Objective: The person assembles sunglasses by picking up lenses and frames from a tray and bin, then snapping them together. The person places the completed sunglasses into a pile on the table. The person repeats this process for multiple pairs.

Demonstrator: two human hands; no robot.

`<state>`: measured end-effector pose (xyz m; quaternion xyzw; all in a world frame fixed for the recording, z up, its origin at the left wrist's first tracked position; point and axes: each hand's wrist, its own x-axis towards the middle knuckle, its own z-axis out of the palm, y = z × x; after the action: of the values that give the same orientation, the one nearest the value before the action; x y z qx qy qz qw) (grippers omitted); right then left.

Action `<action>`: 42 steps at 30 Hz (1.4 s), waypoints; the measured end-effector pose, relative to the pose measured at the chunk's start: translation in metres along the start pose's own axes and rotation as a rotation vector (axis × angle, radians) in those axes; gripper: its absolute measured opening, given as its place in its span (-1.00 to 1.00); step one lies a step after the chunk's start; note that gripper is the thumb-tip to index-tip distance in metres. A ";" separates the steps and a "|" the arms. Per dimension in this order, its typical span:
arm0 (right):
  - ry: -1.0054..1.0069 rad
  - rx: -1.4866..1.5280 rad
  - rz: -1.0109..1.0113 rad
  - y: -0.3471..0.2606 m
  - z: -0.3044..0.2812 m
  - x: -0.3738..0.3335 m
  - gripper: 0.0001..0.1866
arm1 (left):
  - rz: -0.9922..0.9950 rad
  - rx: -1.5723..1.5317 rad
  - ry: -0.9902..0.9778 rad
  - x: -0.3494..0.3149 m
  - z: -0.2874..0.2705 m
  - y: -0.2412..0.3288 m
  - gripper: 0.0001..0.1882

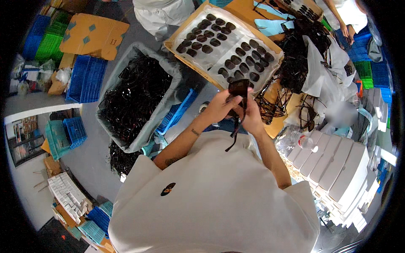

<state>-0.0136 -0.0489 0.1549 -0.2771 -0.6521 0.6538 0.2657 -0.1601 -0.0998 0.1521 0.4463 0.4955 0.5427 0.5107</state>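
A pair of dark sunglasses [239, 87] is held between my two hands, with one temple hanging down toward my shirt. My left hand [220, 106] grips it from the left, fingers bent around the frame. From the right, my right hand [252, 114] closes on the same glasses, thumb near the left one's fingertips. Just beyond them lies a shallow cardboard tray [172, 44] lined with white sheet, bearing dark lenses [209, 34] in two groups of rows. The tray's near corner partly passes behind the glasses.
Left of me stands a grey lined bin [175, 80] heaped with black frames [137, 90]. On the right are tangled frames [291, 59], a plastic bottle [307, 142] and stacked white boxes [333, 162]. Blue crates [86, 80] stand far left. Other people [164, 14] are across the table.
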 end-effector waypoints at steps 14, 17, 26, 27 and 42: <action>0.153 0.520 0.123 0.051 0.042 0.105 -0.61 | 0.134 -0.864 0.928 -0.013 -0.096 -0.007 -0.63; 0.192 0.128 0.173 0.098 0.031 0.156 -0.64 | 0.058 -0.865 0.953 -0.035 -0.126 -0.013 -0.66; 0.261 -0.889 0.077 0.159 0.069 0.230 -0.62 | -0.133 -0.812 0.844 -0.084 -0.129 -0.022 -0.68; 0.283 -1.072 -0.001 0.158 0.071 0.228 -0.61 | -0.174 -0.798 0.814 -0.083 -0.127 -0.021 -0.69; -0.239 -0.207 0.187 -0.044 -0.004 0.087 -0.83 | 0.100 0.053 0.155 0.017 -0.100 0.053 -0.28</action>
<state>-0.0731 0.0162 0.1975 -0.2826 -0.7141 0.6335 0.0943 -0.2667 -0.0904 0.1931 0.4403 0.5248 0.5872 0.4312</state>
